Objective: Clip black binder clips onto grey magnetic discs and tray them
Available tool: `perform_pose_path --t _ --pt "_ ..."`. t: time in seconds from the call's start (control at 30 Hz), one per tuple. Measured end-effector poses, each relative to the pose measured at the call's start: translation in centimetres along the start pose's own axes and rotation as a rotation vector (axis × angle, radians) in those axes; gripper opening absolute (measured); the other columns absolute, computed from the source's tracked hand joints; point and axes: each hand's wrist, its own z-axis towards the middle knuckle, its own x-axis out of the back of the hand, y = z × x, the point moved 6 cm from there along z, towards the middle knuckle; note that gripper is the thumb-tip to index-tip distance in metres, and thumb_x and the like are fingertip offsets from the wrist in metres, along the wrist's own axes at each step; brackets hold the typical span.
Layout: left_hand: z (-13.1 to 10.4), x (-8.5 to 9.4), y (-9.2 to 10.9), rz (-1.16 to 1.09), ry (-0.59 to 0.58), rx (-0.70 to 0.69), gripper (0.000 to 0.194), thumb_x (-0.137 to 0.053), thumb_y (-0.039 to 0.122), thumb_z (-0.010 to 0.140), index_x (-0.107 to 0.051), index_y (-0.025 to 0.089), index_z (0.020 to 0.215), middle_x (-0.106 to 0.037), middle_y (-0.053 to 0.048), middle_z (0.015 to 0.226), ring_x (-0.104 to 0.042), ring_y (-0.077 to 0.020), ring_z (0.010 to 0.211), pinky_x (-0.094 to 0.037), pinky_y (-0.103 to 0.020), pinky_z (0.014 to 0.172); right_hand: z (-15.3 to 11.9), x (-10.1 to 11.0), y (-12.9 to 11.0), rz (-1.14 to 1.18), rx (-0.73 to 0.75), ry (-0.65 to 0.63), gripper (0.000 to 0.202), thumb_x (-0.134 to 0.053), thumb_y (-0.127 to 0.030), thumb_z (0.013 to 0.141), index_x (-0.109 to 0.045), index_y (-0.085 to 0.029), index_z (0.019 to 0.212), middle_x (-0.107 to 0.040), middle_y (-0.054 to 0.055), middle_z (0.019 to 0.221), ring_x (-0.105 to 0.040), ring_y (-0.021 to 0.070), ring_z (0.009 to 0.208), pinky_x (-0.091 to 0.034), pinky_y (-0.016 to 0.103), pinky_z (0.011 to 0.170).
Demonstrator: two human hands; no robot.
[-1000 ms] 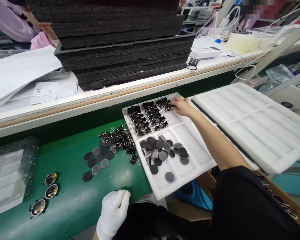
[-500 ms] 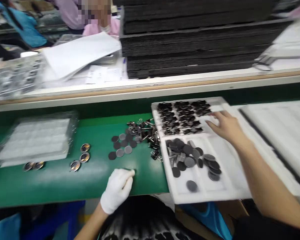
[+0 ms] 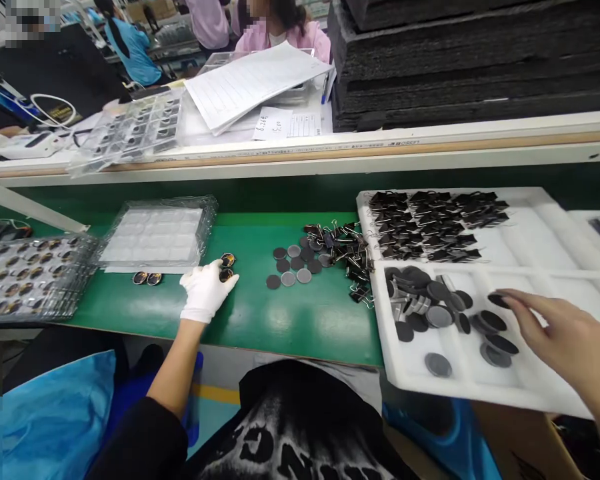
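Note:
My left hand (image 3: 203, 291), in a white glove, is over the green mat with thumb and forefinger closed around a small round part with a shiny gold-and-black face (image 3: 225, 275). Another such part (image 3: 228, 259) lies just beyond the fingertips, and a pair (image 3: 147, 279) lies to the left. My bare right hand (image 3: 563, 333) pinches a dark round disc (image 3: 499, 300) above the white divided tray (image 3: 540, 200). Below it, more dark discs (image 3: 495, 333) lie loose in the front compartments. Binder clips (image 3: 423, 227) stand in rows in the back compartments.
Loose discs (image 3: 290, 267) and a heap of binder clips (image 3: 350, 253) lie on the green mat (image 3: 280, 327). Clear plastic trays (image 3: 155, 233) are at the left, one stack (image 3: 30, 280) filled with round parts. Papers (image 3: 255, 80) and black foam sheets (image 3: 455, 73) occupy the shelf behind.
My left hand has moved left to the round parts. My right hand has come from beside the binder clips to the front compartments and now holds a disc. The view has swung left.

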Motion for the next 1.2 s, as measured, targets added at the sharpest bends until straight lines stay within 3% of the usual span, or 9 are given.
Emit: perform_pose_path --t 0.1,0.2,0.3,0.4,0.47,0.7,0.9,1.07,1.2 --pt "-0.7 -0.2 0.7 -0.081 0.053 -0.076 0.064 -0.065 0.053 0.085 -0.058 0.018 0.137 -0.077 -0.013 0.108 -0.066 -0.0358 0.108 -0.036 -0.048 0.1 -2.8 0.6 -3.3 0.211 -0.28 0.191 0.042 -0.049 -0.07 0.092 -0.074 -0.043 0.113 -0.077 0.02 0.106 -0.074 0.0372 0.103 -0.056 0.058 0.088" --pt "-2.1 -0.3 2.8 -0.276 0.091 -0.203 0.07 -0.064 0.049 0.089 -0.046 0.015 0.147 -0.074 -0.013 0.12 -0.07 -0.0297 0.106 -0.047 -0.042 0.097 -5.2 -3.4 -9.3 0.698 -0.364 0.027 0.033 -0.068 -0.061 0.087 -0.078 -0.037 0.106 -0.078 0.012 0.099 -0.077 0.0303 0.078 -0.062 0.053 0.078" --pt "-4.1 -0.3 6.5 -0.475 0.083 -0.352 0.073 -0.064 0.045 0.09 -0.038 0.016 0.152 -0.071 -0.013 0.125 -0.071 -0.0249 0.108 -0.055 -0.036 0.094 -6.4 -8.2 -17.7 0.989 -0.152 -0.24 0.026 -0.068 -0.05 0.091 -0.078 -0.032 0.107 -0.079 0.007 0.1 -0.078 0.0249 0.077 -0.066 0.045 0.07" --pt "-6.5 0.7 10.6 -0.617 0.11 -0.547 0.073 -0.067 0.037 0.088 -0.037 0.015 0.152 -0.073 -0.012 0.121 -0.072 -0.0236 0.11 -0.058 -0.035 0.098 -6.9 -10.1 -24.2 0.893 0.248 -0.173 0.019 -0.069 -0.032 0.094 -0.079 -0.03 0.11 -0.078 0.006 0.108 -0.075 0.0224 0.1 -0.064 0.042 0.089" --pt "-7.8 1.5 12.4 -0.727 0.114 -0.627 0.074 -0.069 0.03 0.087 -0.037 0.016 0.152 -0.073 -0.012 0.122 -0.073 -0.0228 0.111 -0.058 -0.035 0.1 -7.4 -10.9 -26.4 0.836 0.438 -0.132 0.025 -0.069 -0.024 0.094 -0.078 -0.031 0.115 -0.078 0.005 0.114 -0.075 0.021 0.105 -0.063 0.041 0.095" --pt "-10.0 1.4 15.1 -1.294 -0.315 -0.529 0.063 -0.068 0.025 0.09 -0.041 0.021 0.147 -0.06 -0.017 0.147 -0.064 -0.0234 0.131 -0.056 -0.039 0.11 -8.6 -10.9 -25.7 0.704 0.653 0.072 0.041 -0.071 -0.015 0.092 -0.073 -0.038 0.126 -0.08 0.001 0.115 -0.074 0.0245 0.109 -0.062 0.047 0.088" --pt "-11.0 1.0 16.5 -1.506 -0.524 -0.461 0.059 -0.063 0.028 0.095 -0.041 0.023 0.149 -0.048 -0.016 0.159 -0.05 -0.0243 0.146 -0.048 -0.041 0.119 -9.5 -11.0 -24.1 0.555 0.575 0.172 0.037 -0.074 -0.014 0.086 -0.078 -0.04 0.113 -0.075 0.004 0.116 -0.068 0.0268 0.107 -0.06 0.05 0.088" --pt "-10.8 0.0 17.5 -1.484 -0.478 -0.288 0.041 -0.057 0.026 0.096 -0.054 0.022 0.137 -0.065 -0.012 0.142 -0.061 -0.021 0.135 -0.051 -0.038 0.116 -9.8 -13.0 -22.1 0.941 0.155 -0.005 0.047 -0.077 -0.018 0.084 -0.067 -0.032 0.128 -0.063 0.01 0.124 -0.067 0.0237 0.111 -0.063 0.039 0.084" --pt "-10.3 0.7 18.9 -1.301 -0.461 -0.407 0.044 -0.064 0.03 0.093 -0.059 0.022 0.136 -0.073 -0.01 0.128 -0.073 -0.0196 0.113 -0.061 -0.032 0.097 -9.9 -15.3 -20.9 1.299 -0.26 -0.304 0.047 -0.083 -0.032 0.081 -0.07 -0.028 0.125 -0.071 0.008 0.121 -0.07 0.0211 0.109 -0.063 0.034 0.088"
